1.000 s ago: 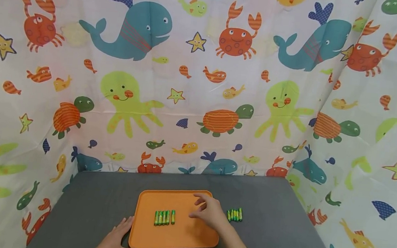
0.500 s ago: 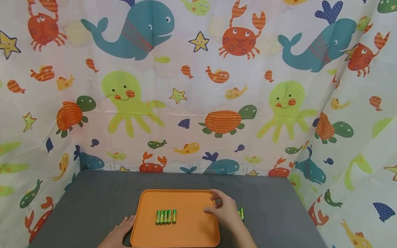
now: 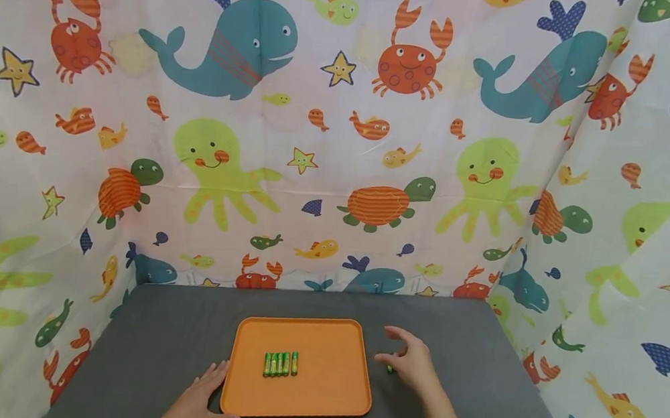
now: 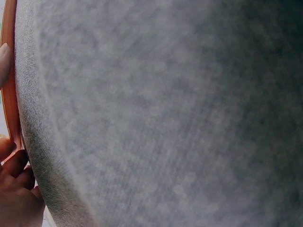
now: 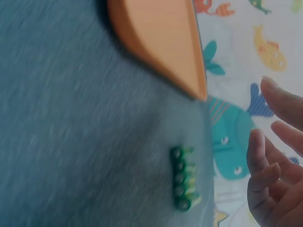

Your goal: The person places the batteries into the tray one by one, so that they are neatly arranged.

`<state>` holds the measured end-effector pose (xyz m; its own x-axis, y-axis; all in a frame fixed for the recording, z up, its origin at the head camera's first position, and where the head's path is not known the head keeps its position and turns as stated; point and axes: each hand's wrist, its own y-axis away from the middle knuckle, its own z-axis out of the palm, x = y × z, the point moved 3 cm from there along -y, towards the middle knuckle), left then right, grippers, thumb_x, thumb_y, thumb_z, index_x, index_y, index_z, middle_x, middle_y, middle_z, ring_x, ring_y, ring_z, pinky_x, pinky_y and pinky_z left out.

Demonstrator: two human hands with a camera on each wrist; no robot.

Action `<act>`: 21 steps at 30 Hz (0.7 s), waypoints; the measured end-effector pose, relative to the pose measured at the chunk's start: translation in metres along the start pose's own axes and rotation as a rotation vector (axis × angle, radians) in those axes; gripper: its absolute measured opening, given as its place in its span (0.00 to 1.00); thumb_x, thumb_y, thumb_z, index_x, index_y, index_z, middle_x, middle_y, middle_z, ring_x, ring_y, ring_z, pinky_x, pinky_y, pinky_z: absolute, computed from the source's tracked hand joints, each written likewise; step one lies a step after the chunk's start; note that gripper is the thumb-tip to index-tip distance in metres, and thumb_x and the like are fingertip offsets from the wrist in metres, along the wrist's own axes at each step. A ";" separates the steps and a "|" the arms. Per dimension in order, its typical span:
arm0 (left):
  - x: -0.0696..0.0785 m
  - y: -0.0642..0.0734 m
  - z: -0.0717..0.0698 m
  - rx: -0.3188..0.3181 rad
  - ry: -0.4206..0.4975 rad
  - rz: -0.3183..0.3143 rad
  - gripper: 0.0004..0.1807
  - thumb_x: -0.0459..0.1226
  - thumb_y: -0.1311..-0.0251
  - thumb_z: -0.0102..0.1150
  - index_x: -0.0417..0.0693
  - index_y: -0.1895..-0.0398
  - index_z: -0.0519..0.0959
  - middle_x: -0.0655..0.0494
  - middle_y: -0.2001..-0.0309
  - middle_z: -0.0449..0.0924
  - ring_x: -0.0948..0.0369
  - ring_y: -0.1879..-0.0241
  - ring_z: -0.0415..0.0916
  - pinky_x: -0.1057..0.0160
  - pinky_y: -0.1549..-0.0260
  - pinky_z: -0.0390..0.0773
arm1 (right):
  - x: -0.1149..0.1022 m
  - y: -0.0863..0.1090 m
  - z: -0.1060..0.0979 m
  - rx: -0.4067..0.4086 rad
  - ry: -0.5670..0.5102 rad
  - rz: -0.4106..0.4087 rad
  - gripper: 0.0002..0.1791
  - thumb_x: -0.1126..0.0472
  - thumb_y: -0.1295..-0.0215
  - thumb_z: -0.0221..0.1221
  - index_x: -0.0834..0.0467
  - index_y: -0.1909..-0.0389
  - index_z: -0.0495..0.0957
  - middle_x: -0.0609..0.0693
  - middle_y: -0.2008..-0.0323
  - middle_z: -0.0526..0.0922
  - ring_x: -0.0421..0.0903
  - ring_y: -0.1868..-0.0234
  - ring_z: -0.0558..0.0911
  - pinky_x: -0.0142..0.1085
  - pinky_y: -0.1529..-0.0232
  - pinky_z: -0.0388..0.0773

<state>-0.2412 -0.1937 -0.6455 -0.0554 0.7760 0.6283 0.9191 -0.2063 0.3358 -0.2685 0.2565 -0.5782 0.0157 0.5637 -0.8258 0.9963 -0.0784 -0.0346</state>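
Five green-and-yellow batteries (image 3: 280, 364) lie side by side on the orange tray (image 3: 330, 387), four snug and the last one a hair apart, probably lined up so they don't roll around. Another row of batteries (image 5: 182, 178) sits on the grey tabletop (image 3: 178, 332) right of the tray; it's blurry, so I can't tell the size or brand. Left hand (image 3: 199, 402) has its fingers spread around the tray's near corner, I'd guess to stop it sliding. Right hand (image 3: 413, 364) hangs by that second row, thumb and fingertips apart, nothing between them.

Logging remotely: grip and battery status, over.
Left grip against tray. Right grip empty, near five batteries on table. Five more batteries in tray. No visible obstruction.
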 end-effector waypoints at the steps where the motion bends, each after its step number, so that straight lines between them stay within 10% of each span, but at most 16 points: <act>1: -0.001 0.000 0.000 0.002 -0.002 0.003 0.68 0.65 0.62 0.77 0.43 0.20 0.55 0.39 0.22 0.55 0.35 0.22 0.45 0.26 0.30 0.44 | 0.004 0.000 -0.002 0.001 0.005 0.014 0.35 0.59 0.49 0.77 0.50 0.37 0.79 0.55 0.40 0.81 0.43 0.74 0.79 0.35 0.76 0.77; 10: -0.003 -0.002 0.002 0.009 -0.018 0.011 0.69 0.67 0.63 0.76 0.43 0.20 0.56 0.39 0.22 0.55 0.35 0.22 0.45 0.27 0.29 0.44 | 0.036 0.003 -0.020 0.034 0.093 0.063 0.43 0.64 0.51 0.78 0.56 0.31 0.73 0.62 0.34 0.74 0.46 0.72 0.80 0.40 0.71 0.78; 17: -0.004 0.001 0.003 0.014 -0.008 0.020 0.68 0.65 0.62 0.77 0.44 0.20 0.55 0.39 0.22 0.55 0.35 0.22 0.45 0.27 0.29 0.44 | 0.056 0.001 -0.018 0.024 0.214 0.069 0.47 0.73 0.56 0.76 0.61 0.30 0.70 0.67 0.35 0.74 0.70 0.32 0.69 0.64 0.36 0.70; 21: -0.006 0.001 0.005 0.019 -0.009 0.027 0.68 0.65 0.61 0.77 0.44 0.20 0.55 0.39 0.22 0.55 0.35 0.22 0.45 0.26 0.29 0.44 | 0.064 0.000 -0.016 0.017 0.231 0.056 0.43 0.75 0.55 0.74 0.63 0.32 0.73 0.66 0.38 0.76 0.70 0.33 0.70 0.64 0.36 0.69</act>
<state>-0.2380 -0.1953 -0.6525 -0.0267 0.7759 0.6303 0.9275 -0.2160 0.3052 -0.2662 0.3063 -0.6222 0.0920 0.7313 -0.6758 0.9918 -0.1279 -0.0034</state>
